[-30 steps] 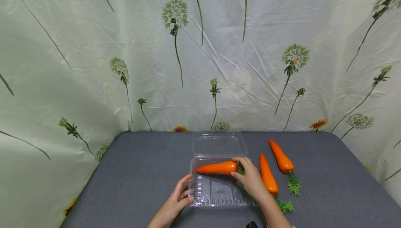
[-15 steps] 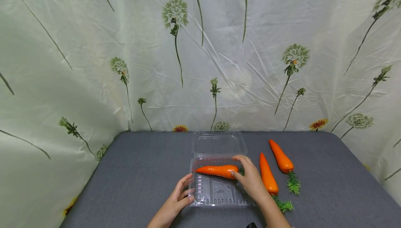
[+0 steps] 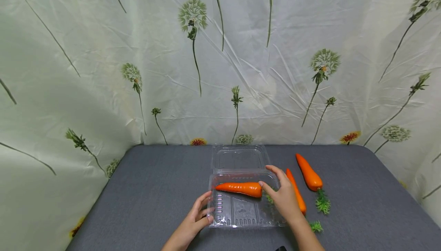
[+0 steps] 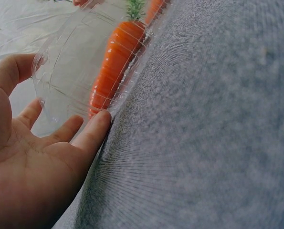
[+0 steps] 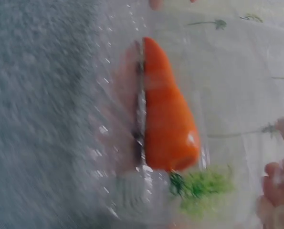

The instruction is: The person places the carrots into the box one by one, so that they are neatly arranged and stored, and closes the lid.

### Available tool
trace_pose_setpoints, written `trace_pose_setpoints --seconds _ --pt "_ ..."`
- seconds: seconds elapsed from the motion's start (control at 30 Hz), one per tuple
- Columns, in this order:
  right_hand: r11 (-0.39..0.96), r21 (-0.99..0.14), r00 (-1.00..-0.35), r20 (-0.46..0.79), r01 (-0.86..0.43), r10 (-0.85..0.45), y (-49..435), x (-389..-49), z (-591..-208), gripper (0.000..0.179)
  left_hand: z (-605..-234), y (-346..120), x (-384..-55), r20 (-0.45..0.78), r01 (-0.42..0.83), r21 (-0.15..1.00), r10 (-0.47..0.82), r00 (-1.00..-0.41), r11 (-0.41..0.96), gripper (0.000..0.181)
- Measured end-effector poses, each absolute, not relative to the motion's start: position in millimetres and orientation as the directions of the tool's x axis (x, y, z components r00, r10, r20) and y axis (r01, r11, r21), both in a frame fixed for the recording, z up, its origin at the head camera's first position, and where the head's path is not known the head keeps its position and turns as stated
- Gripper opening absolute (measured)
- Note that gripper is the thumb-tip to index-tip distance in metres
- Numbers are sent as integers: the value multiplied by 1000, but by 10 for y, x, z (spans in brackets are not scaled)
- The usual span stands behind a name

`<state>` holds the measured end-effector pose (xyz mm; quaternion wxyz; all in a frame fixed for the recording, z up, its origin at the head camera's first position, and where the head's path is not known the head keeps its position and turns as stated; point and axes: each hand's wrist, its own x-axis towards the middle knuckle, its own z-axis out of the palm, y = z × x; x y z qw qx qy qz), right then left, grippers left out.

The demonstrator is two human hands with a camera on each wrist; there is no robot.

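An orange carrot (image 3: 239,189) lies across the far half of the clear plastic box base (image 3: 241,225), its pointed tip to the left and its green leafy top (image 3: 270,198) to the right. My right hand (image 3: 284,197) is spread at the box's right side, thumb near the carrot's thick end and forefinger by the far right corner. In the blurred right wrist view, the carrot (image 5: 168,124) stands apart from any finger. My left hand (image 3: 194,216) touches the box's left side with spread fingers, the thumb at the near corner. In the left wrist view its fingertips (image 4: 99,121) rest along the clear wall.
The box's clear lid (image 3: 241,159) lies folded back behind the base. To the right, one carrot (image 3: 309,172) lies slantwise, and another carrot (image 3: 295,193) is partly hidden by my right hand. The grey table (image 3: 162,182) ends at a flower-printed curtain (image 3: 220,71).
The carrot has come down and settled a little nearer in the box. My right hand has let go of it and drawn off to the right. My left hand stays put.
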<state>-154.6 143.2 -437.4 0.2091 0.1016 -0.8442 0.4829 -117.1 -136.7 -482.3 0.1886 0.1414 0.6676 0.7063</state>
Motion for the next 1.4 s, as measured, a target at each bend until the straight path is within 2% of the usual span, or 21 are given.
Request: trace_pose_setpoints --seconds 0.37,0.63,0.83,1.4 --pt "567 -772 -874 453 -288 172 1793 -1509 -4246 55 -4818 -1365 -1170 -50 -76 996 453 -890 -38 65" --pt "585 -771 -813 496 -252 304 2072 -1541 -4359 54 -4833 -1376 -1168 -47 -71 997 453 -890 -36 65" --pt "596 -790 -824 431 -147 368 2251 -1529 -4393 55 -4832 -1371 -1163 -28 -52 998 450 -893 -41 65" --pt "634 -773 -893 278 10 353 2534 -1620 -4625 61 -4807 -1361 -1168 -69 -89 996 441 -895 -26 64"
